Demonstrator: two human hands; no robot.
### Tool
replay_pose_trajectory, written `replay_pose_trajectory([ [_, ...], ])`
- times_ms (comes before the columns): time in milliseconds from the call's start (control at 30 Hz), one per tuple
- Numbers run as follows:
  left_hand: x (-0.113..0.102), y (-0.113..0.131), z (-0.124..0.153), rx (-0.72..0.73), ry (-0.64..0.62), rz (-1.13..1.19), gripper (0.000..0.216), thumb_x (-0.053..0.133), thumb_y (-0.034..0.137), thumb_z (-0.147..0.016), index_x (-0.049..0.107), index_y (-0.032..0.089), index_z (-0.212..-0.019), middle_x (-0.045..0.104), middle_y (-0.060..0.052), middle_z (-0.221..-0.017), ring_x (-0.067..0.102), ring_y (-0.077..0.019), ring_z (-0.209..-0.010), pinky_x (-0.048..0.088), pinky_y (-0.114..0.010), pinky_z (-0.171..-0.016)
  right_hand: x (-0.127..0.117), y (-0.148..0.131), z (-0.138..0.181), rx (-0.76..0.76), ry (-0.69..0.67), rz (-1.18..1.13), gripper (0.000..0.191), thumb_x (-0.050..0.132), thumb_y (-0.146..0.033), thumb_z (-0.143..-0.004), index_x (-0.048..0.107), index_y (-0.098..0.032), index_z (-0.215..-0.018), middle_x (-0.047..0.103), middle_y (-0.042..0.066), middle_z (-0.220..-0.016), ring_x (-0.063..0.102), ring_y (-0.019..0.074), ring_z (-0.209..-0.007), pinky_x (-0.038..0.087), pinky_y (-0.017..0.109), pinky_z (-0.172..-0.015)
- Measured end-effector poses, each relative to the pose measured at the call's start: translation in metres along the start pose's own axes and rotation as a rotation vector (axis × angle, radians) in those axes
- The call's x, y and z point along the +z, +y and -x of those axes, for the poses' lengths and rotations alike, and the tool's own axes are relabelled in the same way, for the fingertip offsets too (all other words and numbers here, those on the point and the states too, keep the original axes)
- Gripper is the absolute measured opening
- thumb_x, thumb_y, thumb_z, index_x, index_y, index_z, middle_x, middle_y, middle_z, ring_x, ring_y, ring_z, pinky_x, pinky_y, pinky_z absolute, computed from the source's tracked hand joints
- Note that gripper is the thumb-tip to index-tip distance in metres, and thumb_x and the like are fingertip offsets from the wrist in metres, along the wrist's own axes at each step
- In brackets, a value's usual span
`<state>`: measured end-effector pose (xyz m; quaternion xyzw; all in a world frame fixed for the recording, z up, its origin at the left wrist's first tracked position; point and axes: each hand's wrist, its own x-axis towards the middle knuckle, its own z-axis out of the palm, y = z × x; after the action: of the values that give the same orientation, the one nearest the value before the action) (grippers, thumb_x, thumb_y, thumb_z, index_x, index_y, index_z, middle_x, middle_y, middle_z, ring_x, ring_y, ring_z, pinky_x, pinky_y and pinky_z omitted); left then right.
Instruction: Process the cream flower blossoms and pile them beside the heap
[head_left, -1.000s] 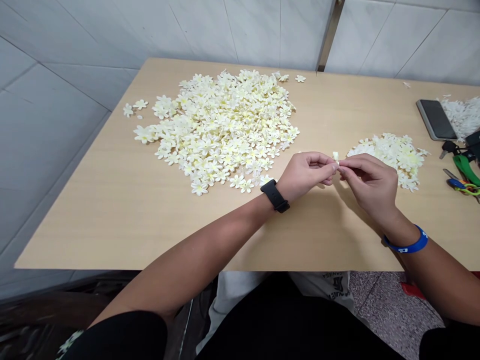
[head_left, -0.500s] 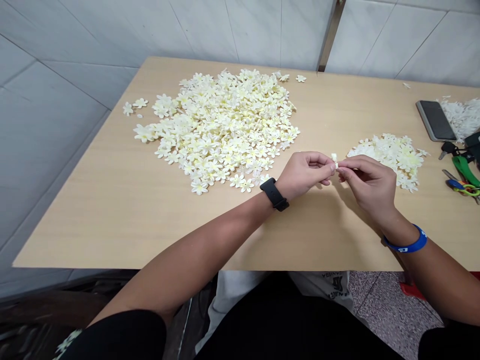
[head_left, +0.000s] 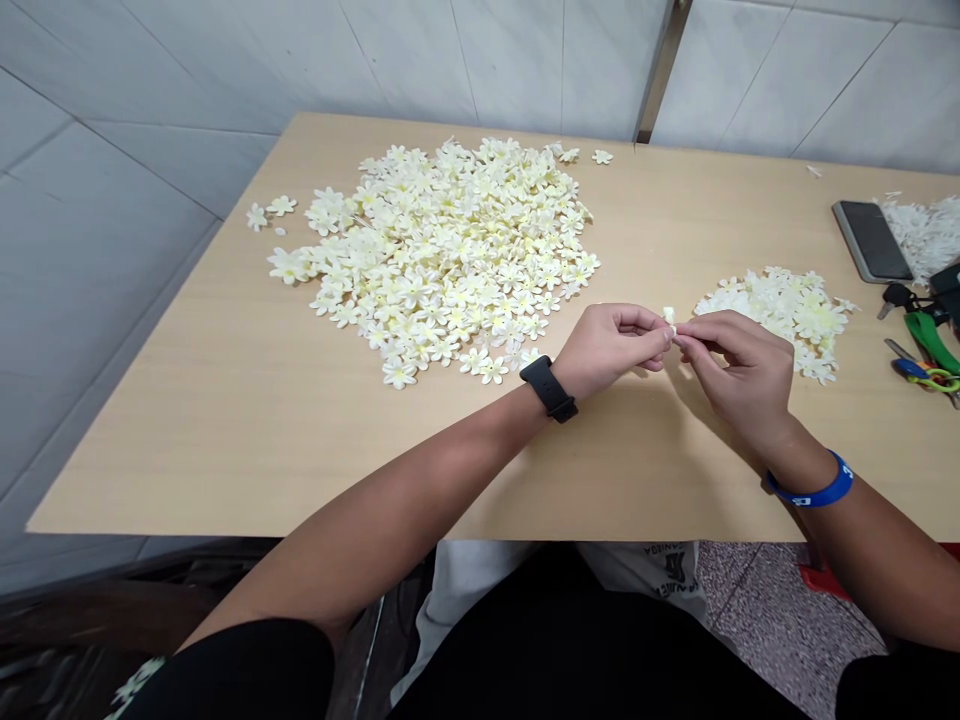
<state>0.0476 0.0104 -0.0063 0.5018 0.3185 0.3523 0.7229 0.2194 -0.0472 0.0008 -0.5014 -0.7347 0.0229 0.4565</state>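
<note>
Between my two hands is a small white artificial flower, seen edge-on, its lower part hidden by fingertips. My left hand, with a black band at the wrist, pinches it from the left. From the right, my right hand pinches at the same spot with thumb and forefinger; a blue wristband sits below it. A large pile of cream-white flowers with yellow centres lies to the left of my hands. Just behind my right hand is a smaller pile of flowers and petals.
A phone lies at the right, next to a heap of thin white pieces. Keys and blue-and-yellow-handled scissors are near the right edge. The wooden table meets a tiled wall at the back.
My hands stay in nearly the same place. The fingertips of my right hand have shifted slightly against the flower.
</note>
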Motion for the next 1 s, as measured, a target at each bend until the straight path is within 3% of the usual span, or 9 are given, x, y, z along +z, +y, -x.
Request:
replay_pose_trajectory([
  [1000, -0.0014, -0.0008, -0.0003, 0.129, -0.043, -0.004, 0.015, 0.078, 0.021, -0.082, 0.068, 0.010, -0.081, 0.067, -0.001, -0.070, 0.063, -0.0070, -0.060, 0.056, -0.021, -0.061, -0.0022, -0.0026, -0.0003, 0.137, -0.024, -0.176, 0.013, 0.070, -0.017, -0.089, 0.079, -0.027, -0.092, 0.078, 0.003, -0.091, 0.073, 0.0187, -0.080, 0.058, 0.034, -0.066],
])
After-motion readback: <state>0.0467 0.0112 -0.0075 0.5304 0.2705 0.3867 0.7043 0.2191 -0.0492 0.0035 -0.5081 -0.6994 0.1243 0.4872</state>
